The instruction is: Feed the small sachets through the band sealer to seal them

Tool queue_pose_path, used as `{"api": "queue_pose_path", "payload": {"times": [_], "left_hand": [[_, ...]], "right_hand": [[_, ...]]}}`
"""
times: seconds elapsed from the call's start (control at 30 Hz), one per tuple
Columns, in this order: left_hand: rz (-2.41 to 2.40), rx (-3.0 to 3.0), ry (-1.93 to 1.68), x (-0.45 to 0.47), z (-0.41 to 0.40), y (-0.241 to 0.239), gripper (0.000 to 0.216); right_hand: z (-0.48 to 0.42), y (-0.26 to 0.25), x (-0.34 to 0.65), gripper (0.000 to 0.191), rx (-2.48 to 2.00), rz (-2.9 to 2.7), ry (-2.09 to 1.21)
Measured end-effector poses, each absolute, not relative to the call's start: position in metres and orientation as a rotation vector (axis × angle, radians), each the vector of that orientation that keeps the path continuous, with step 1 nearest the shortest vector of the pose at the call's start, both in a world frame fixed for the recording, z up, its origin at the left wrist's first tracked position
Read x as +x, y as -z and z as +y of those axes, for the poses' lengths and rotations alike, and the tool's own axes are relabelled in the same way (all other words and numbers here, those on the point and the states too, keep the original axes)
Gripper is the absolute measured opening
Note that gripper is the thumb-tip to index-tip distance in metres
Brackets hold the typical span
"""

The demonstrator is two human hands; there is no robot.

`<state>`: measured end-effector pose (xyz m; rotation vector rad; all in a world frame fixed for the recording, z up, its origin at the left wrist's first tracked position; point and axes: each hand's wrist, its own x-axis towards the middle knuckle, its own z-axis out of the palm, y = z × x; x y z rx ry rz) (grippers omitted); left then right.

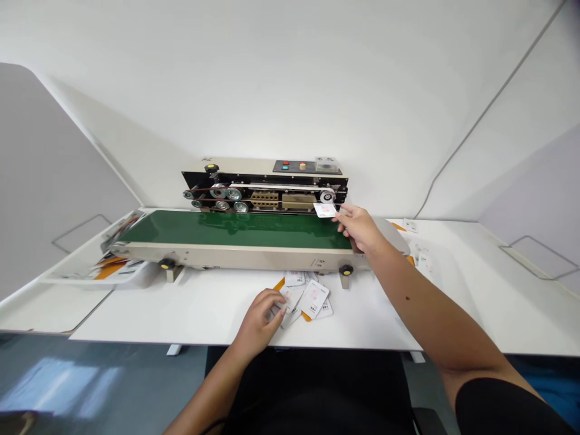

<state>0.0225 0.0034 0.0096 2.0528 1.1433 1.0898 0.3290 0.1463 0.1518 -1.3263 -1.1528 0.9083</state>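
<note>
Pinching one white packet (323,210) by its edge, your right hand (357,226) is holding it above the green belt (235,232), near the machine (265,186); your left hand (261,320) is curling over the packet pile (315,299), grip unclear.

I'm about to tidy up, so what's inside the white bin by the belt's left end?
The white bin holds loosely piled packets, some orange, others whitish or grey. The upper ones cover whatever lies beneath.

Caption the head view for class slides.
Right hand holds a packet by the machine; left hand at a packet pile.
</note>
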Motion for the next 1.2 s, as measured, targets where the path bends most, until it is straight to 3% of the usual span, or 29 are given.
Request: {"api": "queue_pose_path", "payload": {"times": [0.1, 0.17, 0.4, 0.57, 1.0, 1.2], "left_hand": [[1.157, 2.145, -1.040, 0.023, 0.003, -0.010, 0.021], [1.160, 2.234, -0.976, 0.026, 0.003, -0.010, 0.034], [1.131, 2.472, -0.764, 0.033, 0.003, -0.004, 0.072], [1.084, 2.502, -0.747, 0.033, 0.004, 0.001, 0.063], [1.102, 2.371, -0.970, 0.025, 0.003, 0.018, 0.038], [1.351, 2.492, -0.801, 0.032, 0.009, 0.010, 0.072]], "right_hand": [[0.101, -0.147, 0.321, 0.036, -1.301, -1.288, -0.369], [0.060, -0.131, 0.310, 0.032, -1.189, -1.389, -0.238], [-0.010, -0.037, 0.276, 0.040, -0.916, -2.179, -0.456], [-0.001, 0.001, 0.272, 0.060, -1.162, -2.237, -0.414], [0.003, -0.001, 0.264, 0.053, -1.263, -2.306, -0.525], [0.000, -0.006, 0.264, 0.048, -1.207, -2.295, -0.528]]}}
